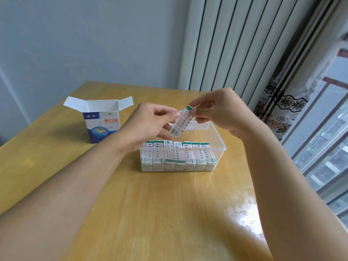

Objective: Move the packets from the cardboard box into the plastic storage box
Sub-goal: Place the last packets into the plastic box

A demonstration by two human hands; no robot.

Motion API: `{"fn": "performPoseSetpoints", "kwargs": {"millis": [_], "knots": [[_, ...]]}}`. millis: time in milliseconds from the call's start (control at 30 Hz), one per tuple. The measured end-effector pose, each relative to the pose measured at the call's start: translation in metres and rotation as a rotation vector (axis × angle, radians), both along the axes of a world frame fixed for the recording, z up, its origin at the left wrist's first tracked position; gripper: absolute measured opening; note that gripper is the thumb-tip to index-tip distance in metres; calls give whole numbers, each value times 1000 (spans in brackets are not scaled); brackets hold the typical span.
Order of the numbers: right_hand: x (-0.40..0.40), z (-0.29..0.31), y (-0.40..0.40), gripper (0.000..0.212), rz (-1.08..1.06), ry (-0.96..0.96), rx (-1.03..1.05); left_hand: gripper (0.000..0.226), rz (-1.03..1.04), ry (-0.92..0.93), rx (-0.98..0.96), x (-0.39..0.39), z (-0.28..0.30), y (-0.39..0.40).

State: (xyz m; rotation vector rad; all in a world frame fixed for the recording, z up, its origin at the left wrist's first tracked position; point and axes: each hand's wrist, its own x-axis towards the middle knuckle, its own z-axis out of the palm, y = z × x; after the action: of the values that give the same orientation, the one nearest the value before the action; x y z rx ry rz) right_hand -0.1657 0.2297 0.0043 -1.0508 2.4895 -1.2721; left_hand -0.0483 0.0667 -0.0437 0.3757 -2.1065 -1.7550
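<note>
Both hands hold one small stack of bandage packets [181,121] tilted above the clear plastic storage box [218,140]: the left hand [148,123] pinches its lower end, the right hand [218,112] pinches its upper end. Seven upright stacks of packets [178,157] fill the box's near side. The open cardboard box [101,125] stands near the bench's [150,213] far left corner.
</note>
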Motion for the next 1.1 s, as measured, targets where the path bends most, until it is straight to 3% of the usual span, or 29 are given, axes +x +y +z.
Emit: {"fn": "performPoseSetpoints", "kwargs": {"millis": [267,500,833,1100], "knots": [[-17,3,19,13,27,174,495,17,32,40,33,0,-1,2],[-16,6,-3,12,114,207,735,17,23,38,20,1,0,3],[-8,-11,-19,1,34,226,850,19,7,35,2,1,0,3],[-4,-21,-31,21,-2,366,974,19,7,38,-24,0,-1,1]]}}
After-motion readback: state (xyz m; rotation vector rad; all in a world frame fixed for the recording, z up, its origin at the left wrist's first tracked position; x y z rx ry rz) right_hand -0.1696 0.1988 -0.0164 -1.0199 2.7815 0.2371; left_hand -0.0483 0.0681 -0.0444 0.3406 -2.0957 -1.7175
